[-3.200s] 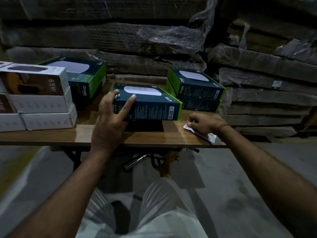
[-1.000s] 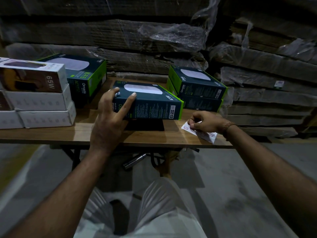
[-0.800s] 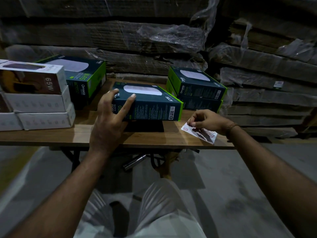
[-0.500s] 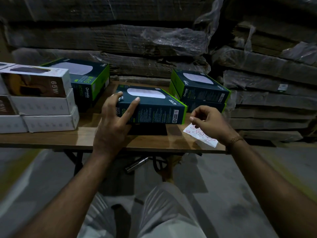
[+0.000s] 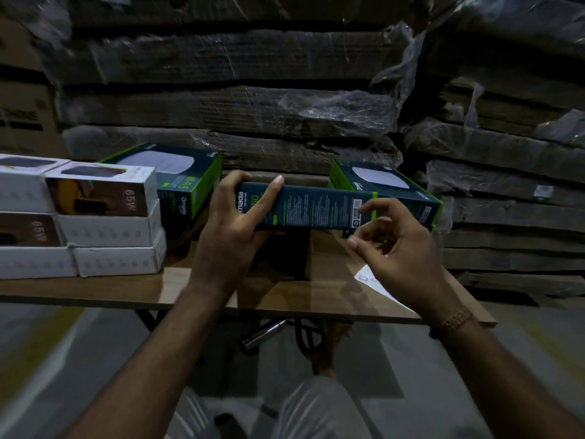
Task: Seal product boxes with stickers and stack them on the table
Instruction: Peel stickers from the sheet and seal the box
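Observation:
My left hand grips the left end of a dark teal and green product box, thumb on top and fingers across its long side. The box is off the wooden table and tipped so that this side faces me. My right hand hovers at the box's right end with fingers curled and the index tip at the barcode corner. No sticker shows between its fingers. The white sticker sheet lies on the table, partly hidden under that hand.
Two more teal boxes are stacked at the right rear and another teal box stands at the left. White 65W boxes are piled far left. Plastic-wrapped cardboard stacks wall the back. A metal cylinder lies under the table.
My right hand left the sticker sheet and rose to the box's right end. My left hand lifted and tipped the box toward me.

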Demonstrator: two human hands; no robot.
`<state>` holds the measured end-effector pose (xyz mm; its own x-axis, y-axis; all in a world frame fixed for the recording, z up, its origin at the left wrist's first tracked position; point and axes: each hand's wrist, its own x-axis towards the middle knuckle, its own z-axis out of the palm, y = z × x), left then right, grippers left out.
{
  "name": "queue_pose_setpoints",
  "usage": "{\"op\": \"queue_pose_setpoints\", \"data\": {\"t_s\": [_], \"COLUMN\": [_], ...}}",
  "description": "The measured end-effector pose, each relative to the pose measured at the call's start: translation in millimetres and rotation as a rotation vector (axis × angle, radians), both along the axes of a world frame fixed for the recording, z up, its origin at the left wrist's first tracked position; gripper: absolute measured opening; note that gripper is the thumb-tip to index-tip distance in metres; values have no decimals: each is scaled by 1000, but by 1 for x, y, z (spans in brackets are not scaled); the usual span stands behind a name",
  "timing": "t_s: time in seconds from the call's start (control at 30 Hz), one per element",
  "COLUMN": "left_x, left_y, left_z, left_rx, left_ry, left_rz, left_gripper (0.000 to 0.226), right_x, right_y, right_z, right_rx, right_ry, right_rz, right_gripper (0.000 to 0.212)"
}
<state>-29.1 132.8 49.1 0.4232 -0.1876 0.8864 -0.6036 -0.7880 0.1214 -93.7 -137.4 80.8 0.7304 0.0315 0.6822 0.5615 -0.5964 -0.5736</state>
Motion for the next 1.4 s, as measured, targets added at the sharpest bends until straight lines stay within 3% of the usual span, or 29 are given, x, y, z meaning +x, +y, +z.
{"op": "queue_pose_setpoints", "data": {"t_s": [0.07, 0.2, 0.33, 0.6, 1.4], "left_x": [-2, -5, -6, -7, -10], "left_y": [0, 4, 6, 5, 3], "left_z": [16, 36, 43, 45, 48], "left_rx": [-24, -33, -39, -50, -54], "left_ry": [26, 72, 92, 100, 119], "left_rz": [-13, -4, -6, -7, -21], "left_gripper": [84, 93, 95, 93, 84], "right_x": [-6, -8, -3, 14, 25], "right_y": [12, 27, 37, 57, 67], "right_z": [6, 18, 29, 30, 23], "right_rx": [46, 52, -6, -226, -251], "right_ry": [-24, -125, -154, -165, -244], "right_rz": [27, 33, 47, -60, -244], "right_gripper": [45, 19, 9, 8, 4]}}
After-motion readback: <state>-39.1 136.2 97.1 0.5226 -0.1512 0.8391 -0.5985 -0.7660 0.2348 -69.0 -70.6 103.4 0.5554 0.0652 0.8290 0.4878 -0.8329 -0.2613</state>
